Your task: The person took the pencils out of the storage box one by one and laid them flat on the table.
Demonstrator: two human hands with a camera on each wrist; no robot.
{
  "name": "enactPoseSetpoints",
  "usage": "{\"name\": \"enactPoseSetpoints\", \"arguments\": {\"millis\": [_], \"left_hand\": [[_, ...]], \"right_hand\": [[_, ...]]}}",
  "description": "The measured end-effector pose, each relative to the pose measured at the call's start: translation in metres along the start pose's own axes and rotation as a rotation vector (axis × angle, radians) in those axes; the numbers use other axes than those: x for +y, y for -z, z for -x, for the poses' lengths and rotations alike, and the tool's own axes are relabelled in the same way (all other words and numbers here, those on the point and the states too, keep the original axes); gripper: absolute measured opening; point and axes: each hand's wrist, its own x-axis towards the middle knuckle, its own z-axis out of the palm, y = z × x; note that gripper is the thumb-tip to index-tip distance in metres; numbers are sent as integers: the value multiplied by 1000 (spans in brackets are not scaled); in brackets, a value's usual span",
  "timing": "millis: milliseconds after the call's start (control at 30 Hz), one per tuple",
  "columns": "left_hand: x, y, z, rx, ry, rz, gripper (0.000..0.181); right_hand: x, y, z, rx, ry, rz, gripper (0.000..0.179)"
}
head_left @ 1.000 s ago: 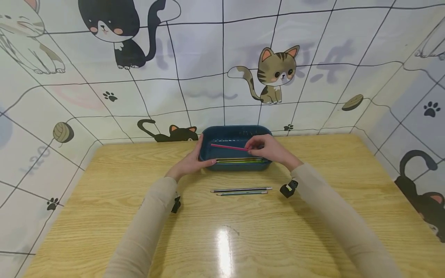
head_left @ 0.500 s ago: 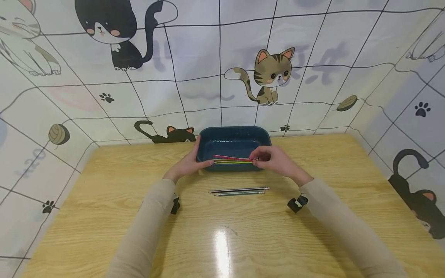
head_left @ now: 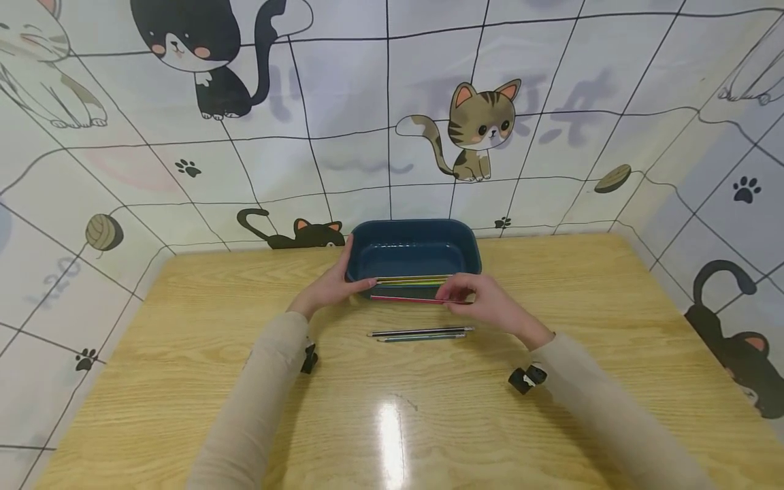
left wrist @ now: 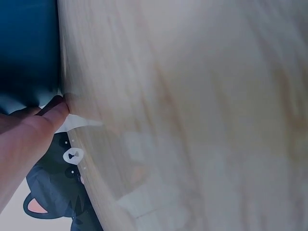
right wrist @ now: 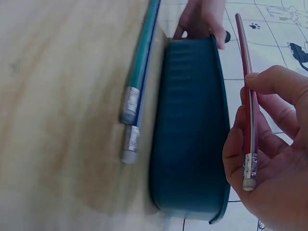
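Observation:
My right hand pinches a red striped pencil with a metal ferrule and pale eraser. In the head view the pencil is level before the front wall of a dark blue plastic box. My left hand holds the box's left end, its thumb over the front rim; in the left wrist view its fingers touch the outer wall. Several pencils, yellow and green among them, lie along the front of the box. Two pencils, a dark one and a teal one, lie side by side on the table.
The wooden table reaches to a wall covering with printed cats behind the box. The box stands at the table's back edge. Each wrist wears a small black camera, such as the right one.
My right hand has brought the red pencil forward and down, from above the box's inside, over the front rim, to before the front wall. My left hand keeps its hold on the box.

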Motion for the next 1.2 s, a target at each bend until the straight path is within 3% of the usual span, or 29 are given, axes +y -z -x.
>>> {"name": "enactPoseSetpoints", "arguments": {"millis": [200,733,1033,1200], "left_hand": [[-11,-2,-3,22,6,-10,107],[-10,1,-6,-14,14,3,106],[-11,0,-4,1,12,0,106],[-11,0,-5,-2,19,7,107]], "right_hand": [[1,-9,8,-32,-20,-36,14],[14,-28,13,-149,-23,-28,12],[14,-32,13,-194,-45,-35,12],[15,-34,12,-213,-45,12,12]]}}
